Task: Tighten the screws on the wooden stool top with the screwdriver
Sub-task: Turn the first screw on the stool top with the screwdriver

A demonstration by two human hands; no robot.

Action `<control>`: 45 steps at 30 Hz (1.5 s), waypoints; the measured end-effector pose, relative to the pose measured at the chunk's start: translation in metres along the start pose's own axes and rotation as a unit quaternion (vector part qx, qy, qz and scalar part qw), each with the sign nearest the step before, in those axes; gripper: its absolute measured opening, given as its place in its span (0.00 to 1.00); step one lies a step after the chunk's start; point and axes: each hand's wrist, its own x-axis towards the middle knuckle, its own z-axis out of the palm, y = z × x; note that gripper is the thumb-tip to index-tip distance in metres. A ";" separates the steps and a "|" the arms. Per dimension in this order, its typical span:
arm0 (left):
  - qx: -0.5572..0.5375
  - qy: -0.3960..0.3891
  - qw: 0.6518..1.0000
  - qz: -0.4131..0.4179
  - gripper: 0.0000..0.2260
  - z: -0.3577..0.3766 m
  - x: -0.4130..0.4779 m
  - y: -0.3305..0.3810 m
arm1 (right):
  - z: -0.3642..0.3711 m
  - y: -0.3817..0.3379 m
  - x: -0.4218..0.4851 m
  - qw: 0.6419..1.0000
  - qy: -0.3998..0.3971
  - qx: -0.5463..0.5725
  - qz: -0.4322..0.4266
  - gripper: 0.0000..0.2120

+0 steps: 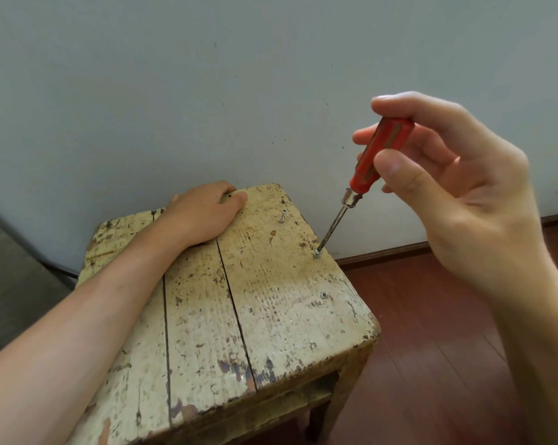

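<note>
At stool top (271, 300), right hand (457, 187) pinches red screwdriver (377, 155), tip on screw (317, 254).
Paint flaking; left hand (203, 213) hooks over far edge.

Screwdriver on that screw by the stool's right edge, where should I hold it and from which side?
Take the screwdriver by its thick red handle, coming from above and the right: it leans up and right from the screw, and the shaft is thin and poor for twisting. The right hand pinches the handle there now; the left hand holds the far edge of the stool.
</note>
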 end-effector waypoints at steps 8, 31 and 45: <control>-0.003 0.002 1.000 0.002 0.21 0.000 0.000 0.000 | -0.013 0.002 0.002 0.998 -0.050 0.027 0.013 0.21; 0.000 0.006 1.000 0.002 0.21 0.001 0.001 -0.001 | 0.004 -0.008 0.020 0.993 -0.035 0.087 0.073 0.08; -0.008 0.000 1.000 0.002 0.21 0.004 0.005 -0.007 | 0.036 0.003 0.070 0.879 -0.221 0.371 0.203 0.26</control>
